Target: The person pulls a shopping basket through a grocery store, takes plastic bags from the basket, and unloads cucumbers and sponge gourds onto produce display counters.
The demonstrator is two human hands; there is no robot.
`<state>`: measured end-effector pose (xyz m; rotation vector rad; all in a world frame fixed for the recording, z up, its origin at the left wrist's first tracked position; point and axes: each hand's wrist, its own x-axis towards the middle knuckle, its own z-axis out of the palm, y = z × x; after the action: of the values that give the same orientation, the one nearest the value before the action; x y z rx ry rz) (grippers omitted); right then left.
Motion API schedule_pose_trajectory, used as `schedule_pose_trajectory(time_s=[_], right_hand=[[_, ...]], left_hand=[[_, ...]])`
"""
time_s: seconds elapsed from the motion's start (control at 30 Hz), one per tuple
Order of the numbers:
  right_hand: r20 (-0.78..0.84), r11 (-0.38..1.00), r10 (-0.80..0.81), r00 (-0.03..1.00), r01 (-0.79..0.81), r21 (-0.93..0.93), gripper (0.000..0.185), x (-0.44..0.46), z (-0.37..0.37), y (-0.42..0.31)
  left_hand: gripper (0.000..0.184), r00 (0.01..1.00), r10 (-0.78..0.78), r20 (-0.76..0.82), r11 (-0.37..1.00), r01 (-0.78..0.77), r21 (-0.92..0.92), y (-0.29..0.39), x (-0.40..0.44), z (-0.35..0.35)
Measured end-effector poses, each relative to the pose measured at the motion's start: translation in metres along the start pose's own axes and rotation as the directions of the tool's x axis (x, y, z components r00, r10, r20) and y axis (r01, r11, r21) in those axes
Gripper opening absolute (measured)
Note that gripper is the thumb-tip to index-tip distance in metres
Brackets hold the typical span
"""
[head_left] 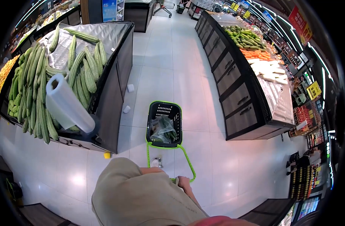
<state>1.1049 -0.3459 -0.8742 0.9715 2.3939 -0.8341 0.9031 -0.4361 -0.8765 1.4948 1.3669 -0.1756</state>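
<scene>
My right hand is closed around the bright green handle of a shopping basket, at the handle's near end. The basket is black with a green rim and stands just ahead of my feet. Inside it lies a clear plastic bag with green produce, whose kind I cannot make out. My left forearm shows beneath a beige sleeve, but the left hand itself is hidden behind my clothing. A shoe is visible through the handle loop.
On the left, a display stand bears long green ridged gourds and a plastic bag roll. A right-hand counter holds cucumbers, carrots and white radishes. Small white pieces lie by the left stand. A cart stands far ahead.
</scene>
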Motion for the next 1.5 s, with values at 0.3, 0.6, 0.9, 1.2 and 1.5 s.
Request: schedule_pose_trajectory(time_s=[0.3,0.6,0.9,1.2,1.5], right_hand=[[0.001,0.987,-0.106,0.994,0.106,-0.121,0.028,0.088,-0.088,0.017],[0.086,0.962,-0.25,0.964,0.258,-0.09,0.025,0.171,-0.155,0.012],[0.113,0.922,-0.352,0.929,0.365,-0.129,0.026,0.303,-0.271,0.036],[0.269,0.878,-0.336,0.902,0.404,-0.258,0.029,0.42,-0.345,0.011],[0.439,0.805,-0.363,0.822,0.514,-0.298,0.03,0.5,-0.419,-0.015]], left_hand=[[0.032,0.998,0.006,-0.068,0.998,-0.011,-0.069,-0.015,0.022,-0.1],[0.033,0.978,-0.019,-0.206,0.98,-0.023,-0.197,-0.039,0.027,-0.178],[0.034,0.923,-0.058,-0.381,0.976,-0.028,-0.215,-0.055,0.069,-0.294],[0.029,0.775,-0.476,-0.415,0.878,0.391,-0.276,-0.099,0.119,-0.375],[0.034,0.767,-0.485,-0.421,0.869,0.366,-0.334,-0.147,0.137,-0.45]])
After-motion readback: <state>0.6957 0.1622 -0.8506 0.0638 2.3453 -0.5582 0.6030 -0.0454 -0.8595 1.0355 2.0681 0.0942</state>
